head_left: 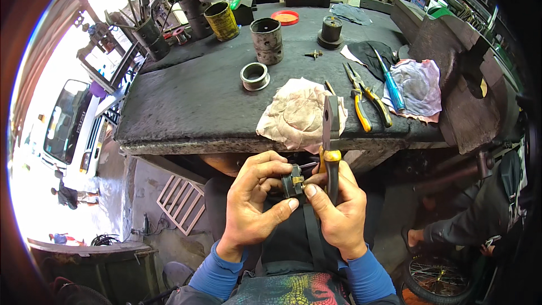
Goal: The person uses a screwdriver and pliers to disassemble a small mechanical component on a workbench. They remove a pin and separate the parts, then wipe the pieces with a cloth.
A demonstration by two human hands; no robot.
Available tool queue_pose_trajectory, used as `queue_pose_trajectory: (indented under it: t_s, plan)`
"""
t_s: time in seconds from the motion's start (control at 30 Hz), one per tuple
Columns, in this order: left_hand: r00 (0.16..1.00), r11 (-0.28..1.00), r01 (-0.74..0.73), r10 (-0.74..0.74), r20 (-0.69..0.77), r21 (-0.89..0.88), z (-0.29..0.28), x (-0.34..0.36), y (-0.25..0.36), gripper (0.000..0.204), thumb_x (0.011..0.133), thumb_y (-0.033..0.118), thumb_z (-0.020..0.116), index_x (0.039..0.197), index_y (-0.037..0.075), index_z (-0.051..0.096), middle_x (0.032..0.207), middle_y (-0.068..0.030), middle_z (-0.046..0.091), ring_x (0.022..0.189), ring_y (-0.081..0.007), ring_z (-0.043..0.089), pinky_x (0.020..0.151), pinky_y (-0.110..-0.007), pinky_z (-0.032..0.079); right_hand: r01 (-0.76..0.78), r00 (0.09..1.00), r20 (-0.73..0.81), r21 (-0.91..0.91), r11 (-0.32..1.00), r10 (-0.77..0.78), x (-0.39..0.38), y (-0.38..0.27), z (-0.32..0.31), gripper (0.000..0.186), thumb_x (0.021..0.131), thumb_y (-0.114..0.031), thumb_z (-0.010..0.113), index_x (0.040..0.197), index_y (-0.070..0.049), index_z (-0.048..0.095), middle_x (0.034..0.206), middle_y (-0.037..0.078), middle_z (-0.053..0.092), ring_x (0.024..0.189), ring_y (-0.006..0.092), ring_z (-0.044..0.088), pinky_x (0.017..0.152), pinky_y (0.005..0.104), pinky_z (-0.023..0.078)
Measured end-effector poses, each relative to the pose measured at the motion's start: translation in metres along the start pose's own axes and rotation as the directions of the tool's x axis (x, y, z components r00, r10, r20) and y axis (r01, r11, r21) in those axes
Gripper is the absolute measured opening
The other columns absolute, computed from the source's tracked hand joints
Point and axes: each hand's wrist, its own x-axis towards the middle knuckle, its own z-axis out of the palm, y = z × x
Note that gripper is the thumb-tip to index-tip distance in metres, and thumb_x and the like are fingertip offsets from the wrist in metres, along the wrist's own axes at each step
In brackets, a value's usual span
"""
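Note:
Just in front of the bench's near edge, my left hand [248, 209] grips a small round black part [290, 185] between thumb and fingers. A brass-coloured piece shows on its side. My right hand [341, 214] keeps a pair of pliers [331, 121] with yellow-and-black handles upright in its palm, jaws pointing up. Its thumb and forefinger meet at the right side of the black part; whether they pinch anything small there is hidden. Behind the pliers lies a crumpled, stained cloth [296, 114] on the dark bench [186, 93].
Left of the cloth stand a metal ring [255, 77] and a metal cylinder [267, 45]. To the right lie other pliers [364, 99], a blue-handled screwdriver [390, 85] and a rag [420, 87]. A yellow can [222, 22] stands farther back. Someone's leg [451, 234] shows beside a wheel [437, 277].

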Motion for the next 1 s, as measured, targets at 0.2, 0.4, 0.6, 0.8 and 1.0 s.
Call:
queue_pose_trajectory:
  t_s: [0.2, 0.4, 0.6, 0.8, 1.0]
  plan:
    - [0.924, 0.84, 0.321, -0.38, -0.052, -0.438, 0.005, 0.001, -0.001, 0.071, 0.088, 0.006, 0.087, 0.147, -0.003, 0.048, 0.136, -0.0186, 0.06, 0.121, -0.0212, 0.065, 0.101, -0.037, 0.058, 0.019, 1.0, -0.009, -0.046, 0.999, -0.02, 0.0, 0.0, 0.006, 0.014, 0.094, -0.006, 0.078, 0.101, 0.005, 0.073, 0.111, 0.011, 0.061, 0.098, 0.0187, 0.063, 0.084, 0.0326, 0.053]
    - [0.945, 0.941, 0.29, -0.311, -0.107, -0.172, 0.007, -0.001, 0.009, 0.058, 0.09, 0.002, 0.085, 0.139, -0.007, 0.056, 0.124, -0.0171, 0.067, 0.112, -0.0198, 0.07, 0.096, -0.033, 0.062, -0.168, 0.985, 0.004, 0.192, 0.967, 0.17, -0.006, 0.016, 0.002, 0.014, 0.096, -0.009, 0.076, 0.101, 0.004, 0.074, 0.108, 0.01, 0.062, 0.097, 0.0181, 0.062, 0.083, 0.0311, 0.051]
    - [0.906, 0.87, 0.323, -0.398, -0.145, -0.373, 0.01, -0.004, -0.012, 0.041, 0.094, 0.008, 0.084, 0.125, -0.008, 0.063, 0.117, -0.0153, 0.071, 0.101, -0.0175, 0.072, 0.085, -0.031, 0.064, 0.006, 0.995, -0.1, 0.019, 1.0, -0.004, -0.007, 0.018, 0.004, 0.012, 0.095, -0.006, 0.077, 0.1, 0.004, 0.074, 0.11, 0.01, 0.061, 0.101, 0.0202, 0.061, 0.089, 0.0328, 0.05]
    - [0.89, 0.892, 0.349, -0.412, -0.196, -0.287, 0.021, -0.009, -0.019, 0.025, 0.101, 0.017, 0.077, 0.108, -0.007, 0.072, 0.104, -0.0104, 0.075, 0.091, -0.0133, 0.07, 0.084, -0.029, 0.061, -0.038, 0.993, -0.114, 0.021, 0.999, 0.04, -0.006, 0.021, 0.004, 0.01, 0.096, -0.006, 0.076, 0.099, 0.003, 0.074, 0.112, 0.011, 0.061, 0.102, 0.0213, 0.062, 0.091, 0.0333, 0.05]
    - [0.955, 0.973, 0.148, -0.187, -0.232, -0.177, 0.017, -0.011, -0.023, 0.031, 0.102, 0.019, 0.076, 0.118, -0.006, 0.067, 0.119, -0.0164, 0.074, 0.102, -0.017, 0.072, 0.095, -0.034, 0.059, -0.15, 0.988, -0.036, 0.03, 0.988, 0.151, -0.012, 0.016, 0.0, 0.023, 0.091, -0.002, 0.077, 0.109, 0.005, 0.065, 0.106, 0.009, 0.058, 0.095, 0.0193, 0.061, 0.082, 0.0332, 0.051]
